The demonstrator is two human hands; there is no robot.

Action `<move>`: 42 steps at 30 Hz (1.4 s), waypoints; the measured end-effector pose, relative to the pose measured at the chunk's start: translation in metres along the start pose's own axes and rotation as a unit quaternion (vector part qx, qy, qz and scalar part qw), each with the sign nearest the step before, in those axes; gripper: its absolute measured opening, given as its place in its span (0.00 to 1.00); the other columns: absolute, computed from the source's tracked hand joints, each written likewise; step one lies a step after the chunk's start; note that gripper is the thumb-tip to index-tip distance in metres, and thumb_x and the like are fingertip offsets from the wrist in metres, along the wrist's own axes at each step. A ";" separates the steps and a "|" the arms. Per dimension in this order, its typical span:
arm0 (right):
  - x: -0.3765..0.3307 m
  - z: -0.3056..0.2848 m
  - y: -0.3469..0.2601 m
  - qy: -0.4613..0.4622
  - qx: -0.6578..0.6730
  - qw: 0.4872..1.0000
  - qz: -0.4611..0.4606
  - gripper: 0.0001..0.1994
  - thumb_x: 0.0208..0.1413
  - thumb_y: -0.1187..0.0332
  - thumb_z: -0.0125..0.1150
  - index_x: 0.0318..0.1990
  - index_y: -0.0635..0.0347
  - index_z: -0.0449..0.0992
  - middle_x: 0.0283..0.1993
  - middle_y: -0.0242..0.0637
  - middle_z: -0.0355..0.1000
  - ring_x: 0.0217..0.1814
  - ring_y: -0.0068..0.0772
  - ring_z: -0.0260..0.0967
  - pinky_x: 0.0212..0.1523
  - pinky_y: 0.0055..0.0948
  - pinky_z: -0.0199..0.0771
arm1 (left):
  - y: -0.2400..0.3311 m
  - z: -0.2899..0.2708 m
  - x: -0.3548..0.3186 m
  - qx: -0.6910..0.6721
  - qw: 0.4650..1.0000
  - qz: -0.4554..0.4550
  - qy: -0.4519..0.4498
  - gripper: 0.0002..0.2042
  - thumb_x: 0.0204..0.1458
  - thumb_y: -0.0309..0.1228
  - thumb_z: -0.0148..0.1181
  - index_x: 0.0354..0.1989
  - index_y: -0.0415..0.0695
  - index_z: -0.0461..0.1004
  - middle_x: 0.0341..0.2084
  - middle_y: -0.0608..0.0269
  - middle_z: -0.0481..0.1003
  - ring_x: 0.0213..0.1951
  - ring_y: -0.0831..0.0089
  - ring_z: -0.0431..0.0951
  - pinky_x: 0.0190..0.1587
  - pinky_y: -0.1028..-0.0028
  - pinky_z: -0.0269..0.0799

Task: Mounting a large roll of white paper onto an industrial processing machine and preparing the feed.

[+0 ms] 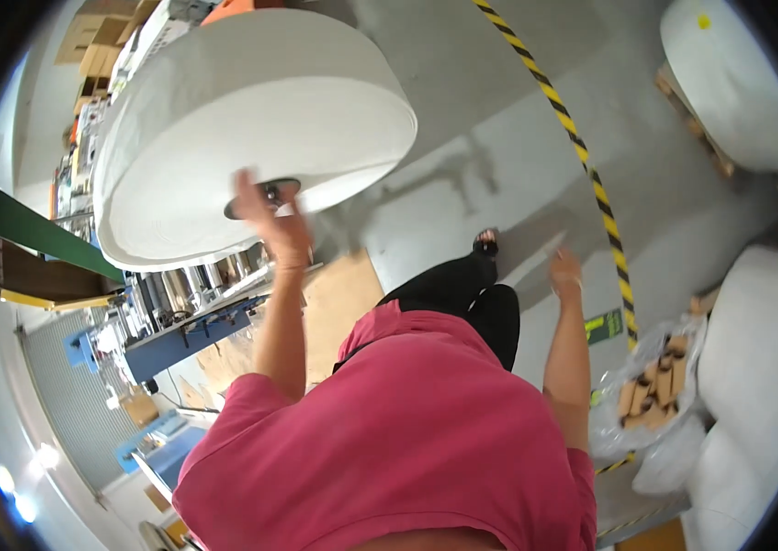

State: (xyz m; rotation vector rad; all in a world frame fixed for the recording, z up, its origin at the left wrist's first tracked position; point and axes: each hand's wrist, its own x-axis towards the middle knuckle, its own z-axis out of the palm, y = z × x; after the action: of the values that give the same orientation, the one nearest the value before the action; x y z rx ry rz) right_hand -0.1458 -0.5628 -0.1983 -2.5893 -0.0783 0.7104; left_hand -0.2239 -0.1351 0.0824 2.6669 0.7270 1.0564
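Left hand (271,220) lies open on the big white paper roll (251,129); right hand (565,273) hangs free, open; better push near the core (262,195), slowly

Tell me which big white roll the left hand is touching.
The roll at upper left, mounted on the machine; the left hand rests by its dark core. The other roll, upper right, lies untouched on a pallet.

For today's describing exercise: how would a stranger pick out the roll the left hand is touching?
Start at the blue machine on the left. Above it sits a giant white paper roll, the left hand by its dark core. Unlike the roll on the pallet, it is mounted.
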 end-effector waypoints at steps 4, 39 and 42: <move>-0.003 -0.025 0.124 -0.301 -0.344 0.885 -0.093 0.14 0.43 0.61 0.52 0.37 0.57 0.73 0.42 0.44 0.69 0.47 0.42 0.65 0.43 0.34 0.67 | 0.104 0.067 0.028 -0.144 0.964 0.095 -0.204 0.20 0.44 0.29 0.56 0.49 0.41 0.65 0.50 0.47 0.60 0.53 0.52 0.58 0.54 0.60 0.55; 0.387 -0.123 -0.631 -0.466 0.117 0.708 -0.518 0.20 0.45 0.78 0.57 0.48 0.61 0.67 0.42 0.44 0.71 0.44 0.30 0.69 0.41 0.24 0.69 | 0.028 0.297 -0.044 -0.809 0.178 -0.472 0.302 0.24 0.44 0.53 0.46 0.45 0.51 0.65 0.40 0.65 0.68 0.43 0.68 0.65 0.51 0.60 0.57; 0.362 -0.112 -0.672 -0.515 0.133 0.584 -0.613 0.33 0.37 0.71 0.67 0.54 0.62 0.60 0.51 0.49 0.64 0.52 0.44 0.63 0.49 0.30 0.65 | 0.047 0.273 0.046 -0.446 0.201 -0.803 0.341 0.23 0.44 0.54 0.47 0.44 0.53 0.65 0.37 0.67 0.68 0.35 0.72 0.66 0.45 0.64 0.62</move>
State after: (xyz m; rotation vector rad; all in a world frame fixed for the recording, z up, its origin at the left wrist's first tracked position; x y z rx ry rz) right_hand 0.2656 0.0547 0.0115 -0.9310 -1.7056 1.2634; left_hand 0.0086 -0.1495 -0.0740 -0.4088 1.4760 0.9518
